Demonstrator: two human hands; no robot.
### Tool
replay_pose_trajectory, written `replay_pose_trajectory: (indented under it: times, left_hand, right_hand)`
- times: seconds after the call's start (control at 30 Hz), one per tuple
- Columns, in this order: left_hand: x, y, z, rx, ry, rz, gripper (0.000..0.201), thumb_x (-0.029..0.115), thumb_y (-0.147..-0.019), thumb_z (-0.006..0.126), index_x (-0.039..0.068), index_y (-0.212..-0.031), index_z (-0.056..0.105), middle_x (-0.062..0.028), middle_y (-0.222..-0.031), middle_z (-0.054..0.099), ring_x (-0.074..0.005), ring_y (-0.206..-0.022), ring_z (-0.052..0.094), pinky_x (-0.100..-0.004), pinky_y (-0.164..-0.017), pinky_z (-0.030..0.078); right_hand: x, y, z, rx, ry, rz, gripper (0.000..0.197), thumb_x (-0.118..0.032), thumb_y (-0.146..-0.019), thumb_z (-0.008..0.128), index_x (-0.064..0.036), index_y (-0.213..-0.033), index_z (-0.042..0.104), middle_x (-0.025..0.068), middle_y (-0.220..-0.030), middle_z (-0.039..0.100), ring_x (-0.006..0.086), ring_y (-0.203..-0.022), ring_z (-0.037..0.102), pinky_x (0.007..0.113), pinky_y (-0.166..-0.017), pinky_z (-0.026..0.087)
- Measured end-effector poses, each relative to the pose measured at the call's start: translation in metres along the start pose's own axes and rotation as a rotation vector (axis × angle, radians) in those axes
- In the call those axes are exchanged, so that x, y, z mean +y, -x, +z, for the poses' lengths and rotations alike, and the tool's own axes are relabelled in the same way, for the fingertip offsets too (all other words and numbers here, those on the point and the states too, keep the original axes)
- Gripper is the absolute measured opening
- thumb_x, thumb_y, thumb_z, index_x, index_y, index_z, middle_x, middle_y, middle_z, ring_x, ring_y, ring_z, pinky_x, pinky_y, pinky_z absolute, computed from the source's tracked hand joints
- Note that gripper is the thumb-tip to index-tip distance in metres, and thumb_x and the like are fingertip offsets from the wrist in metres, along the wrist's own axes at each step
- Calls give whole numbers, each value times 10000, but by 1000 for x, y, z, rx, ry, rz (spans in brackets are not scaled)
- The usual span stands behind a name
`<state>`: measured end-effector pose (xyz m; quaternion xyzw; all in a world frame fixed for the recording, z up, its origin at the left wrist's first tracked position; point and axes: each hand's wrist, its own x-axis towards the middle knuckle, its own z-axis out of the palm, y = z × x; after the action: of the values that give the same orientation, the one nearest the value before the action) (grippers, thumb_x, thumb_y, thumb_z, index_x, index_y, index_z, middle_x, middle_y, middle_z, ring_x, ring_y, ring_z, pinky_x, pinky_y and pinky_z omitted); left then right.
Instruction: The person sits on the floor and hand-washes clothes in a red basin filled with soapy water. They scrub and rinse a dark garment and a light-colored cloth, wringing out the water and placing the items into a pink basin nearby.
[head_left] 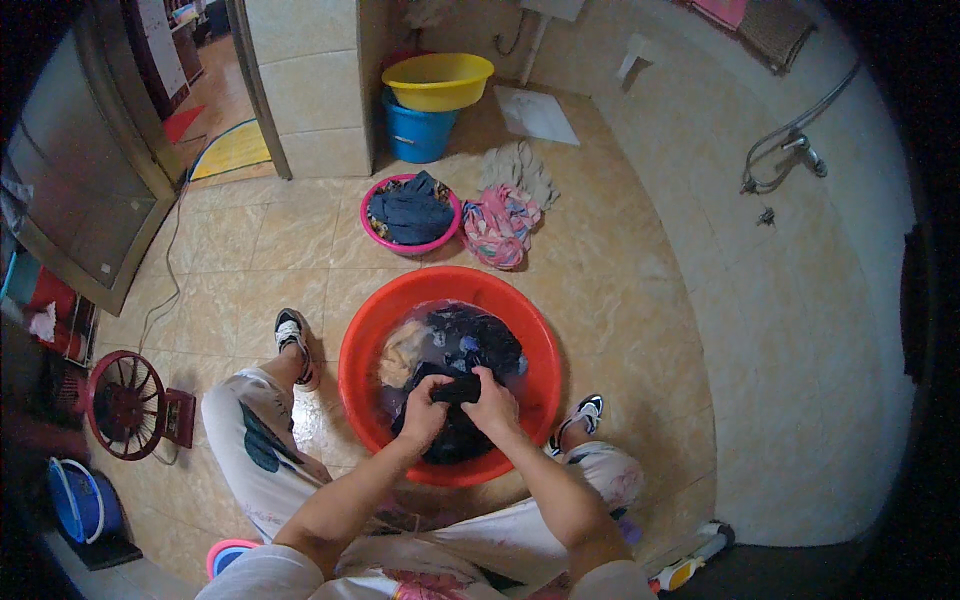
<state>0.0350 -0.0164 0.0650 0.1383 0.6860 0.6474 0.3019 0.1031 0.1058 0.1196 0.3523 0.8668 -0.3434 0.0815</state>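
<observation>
Between my legs a large red basin (354,365) sits on the tiled floor with cloudy water and soaked clothes in it. My left hand (423,408) and my right hand (492,402) are closed on a black garment (457,389), a bunched piece stretched between them above the basin's near half. The rest of the dark cloth hangs down into the basin below my wrists. Farther back in the water lie more dark clothes (480,332), and a beige cloth (402,350) is at the left. Parts of my fingers are hidden by the fabric.
Beyond the basin are a pink basin (416,250) of dark clothes, a pink patterned cloth (497,228) and a grey cloth (520,170) on the floor. A yellow basin (437,85) rests on a blue bucket (418,135). At left stands a corded red fan (127,405).
</observation>
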Motion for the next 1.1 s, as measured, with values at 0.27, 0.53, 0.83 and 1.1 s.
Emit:
replay_pose_trajectory:
  times: [0.27,0.53,0.83,1.1]
  left_hand:
    - [16,4,3,-182,-11,-155,432,-14,-715,635,63,-1122,511,-87,-987,602,-212,-916,595,-325,-822,468]
    - [-22,-19,-13,144,-778,-160,391,88,-696,612,95,-1084,566,-204,-933,647,-371,-892,620,-450,-790,484]
    - [16,-18,-20,-207,152,-359,394,-13,-692,512,-16,-1079,588,-157,-988,653,-294,-825,651,-357,-793,522]
    - [58,3,-11,-663,1162,-409,490,57,-726,534,-31,-1207,501,-169,-1128,609,-300,-1004,610,-435,-926,475]
  right_hand:
    - [16,-13,16,97,-70,-17,577,26,-700,632,-161,-1218,457,191,-1016,629,327,-950,619,409,-815,477]
    - [21,-14,26,-221,-1221,-97,595,87,-667,543,-114,-1222,474,98,-1163,527,257,-1073,515,347,-911,427]
    - [31,-24,-12,-172,-1586,69,564,27,-709,522,-155,-1243,500,70,-1132,555,241,-1044,535,381,-884,468]
    - [-3,-13,12,-595,-1830,-104,446,-333,-851,625,-81,-1206,528,74,-1184,563,216,-1092,536,355,-935,446]
